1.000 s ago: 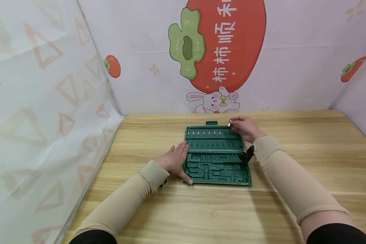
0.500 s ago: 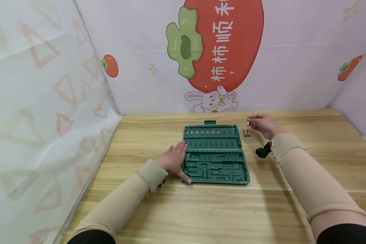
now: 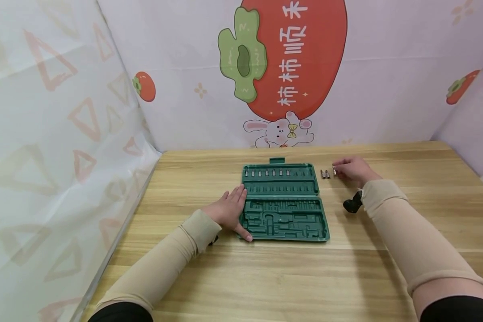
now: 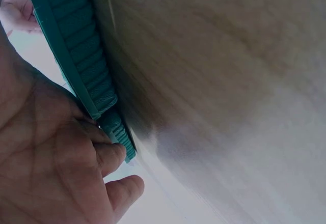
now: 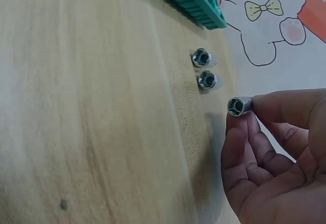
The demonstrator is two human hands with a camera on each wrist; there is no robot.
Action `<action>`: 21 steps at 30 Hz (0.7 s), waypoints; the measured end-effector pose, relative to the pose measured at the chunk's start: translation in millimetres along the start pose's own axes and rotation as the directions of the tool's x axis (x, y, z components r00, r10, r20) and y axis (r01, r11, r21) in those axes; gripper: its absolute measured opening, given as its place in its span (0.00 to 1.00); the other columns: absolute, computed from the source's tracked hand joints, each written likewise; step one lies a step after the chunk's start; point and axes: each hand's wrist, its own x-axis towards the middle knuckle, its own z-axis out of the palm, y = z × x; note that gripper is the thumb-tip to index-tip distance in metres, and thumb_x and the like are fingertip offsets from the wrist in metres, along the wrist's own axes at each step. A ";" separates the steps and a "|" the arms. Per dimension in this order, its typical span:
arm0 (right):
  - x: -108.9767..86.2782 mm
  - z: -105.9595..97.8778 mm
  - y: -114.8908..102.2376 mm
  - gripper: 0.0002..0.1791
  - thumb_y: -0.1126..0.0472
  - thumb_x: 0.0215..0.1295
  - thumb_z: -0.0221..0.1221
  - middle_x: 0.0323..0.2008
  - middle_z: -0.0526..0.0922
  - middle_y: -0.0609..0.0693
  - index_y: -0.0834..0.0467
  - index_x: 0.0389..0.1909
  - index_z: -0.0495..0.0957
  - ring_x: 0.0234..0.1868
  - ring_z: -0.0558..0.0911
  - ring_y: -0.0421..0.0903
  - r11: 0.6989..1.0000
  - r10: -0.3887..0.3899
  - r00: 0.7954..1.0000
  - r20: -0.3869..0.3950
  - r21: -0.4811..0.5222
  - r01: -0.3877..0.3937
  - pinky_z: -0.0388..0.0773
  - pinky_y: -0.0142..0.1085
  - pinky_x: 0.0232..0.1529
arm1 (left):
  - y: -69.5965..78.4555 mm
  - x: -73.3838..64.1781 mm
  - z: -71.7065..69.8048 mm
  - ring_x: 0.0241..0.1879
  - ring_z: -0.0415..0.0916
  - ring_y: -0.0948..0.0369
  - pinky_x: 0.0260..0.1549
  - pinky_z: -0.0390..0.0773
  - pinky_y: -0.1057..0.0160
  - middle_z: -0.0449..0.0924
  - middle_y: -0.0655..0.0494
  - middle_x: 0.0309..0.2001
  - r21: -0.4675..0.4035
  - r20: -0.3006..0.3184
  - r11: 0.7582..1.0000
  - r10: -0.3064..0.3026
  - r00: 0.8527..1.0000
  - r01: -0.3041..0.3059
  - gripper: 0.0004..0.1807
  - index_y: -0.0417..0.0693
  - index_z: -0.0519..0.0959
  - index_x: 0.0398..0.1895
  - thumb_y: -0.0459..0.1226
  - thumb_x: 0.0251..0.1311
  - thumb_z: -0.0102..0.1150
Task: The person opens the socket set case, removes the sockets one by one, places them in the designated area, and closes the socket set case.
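Note:
Thumb and fingers of my right hand (image 3: 355, 170) pinch a small silver socket (image 5: 238, 106), its open end facing the right wrist camera. Just left of it, two more sockets (image 3: 325, 174) lie side by side on the table. An opened green socket case (image 3: 283, 195) lies flat, with several sockets (image 3: 267, 173) standing in the left part of its far row and bare slots to their right. My left hand (image 3: 228, 210) rests along the case's left edge, fingers spread and straight, thumb at the near corner. In the left wrist view its fingers touch the case's ribbed side (image 4: 81, 56).
The case stands on a wood-grain table (image 3: 281, 277). Behind it rises a white cloth backdrop (image 3: 185, 112) with printed persimmons and a rabbit. Another patterned cloth (image 3: 64, 156) hangs along the left. A black wrist camera (image 3: 352, 203) sits under the right cuff.
My right hand has carried the socket from over the case's far right corner out to the right, then down beside the two sockets on the table. The left hand has stayed put.

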 end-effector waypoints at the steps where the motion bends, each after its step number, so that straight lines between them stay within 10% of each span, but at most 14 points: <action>1: 0.2 0.4 0.6 0.21 0.66 0.78 0.53 0.38 0.81 0.48 0.78 0.63 0.70 0.35 0.77 0.38 1.000 0.001 1.000 -0.002 -0.018 -0.001 0.79 0.29 0.37 | 0.0 0.0 -0.4 0.82 0.28 0.50 0.77 0.39 0.48 0.27 0.42 0.83 0.000 0.001 1.000 0.000 1.000 0.000 0.79 0.38 0.34 0.83 0.76 0.45 0.66; 21: 0.0 11.7 -1.9 0.21 0.62 0.80 0.50 0.55 0.77 0.68 0.74 0.64 0.72 0.43 0.78 0.51 0.985 0.014 0.999 -0.037 -0.172 -0.020 0.77 0.39 0.42 | -0.3 0.3 -1.6 0.82 0.29 0.49 0.77 0.40 0.47 0.28 0.42 0.83 0.001 -0.010 1.000 0.009 1.000 -0.009 0.79 0.37 0.36 0.83 0.76 0.45 0.67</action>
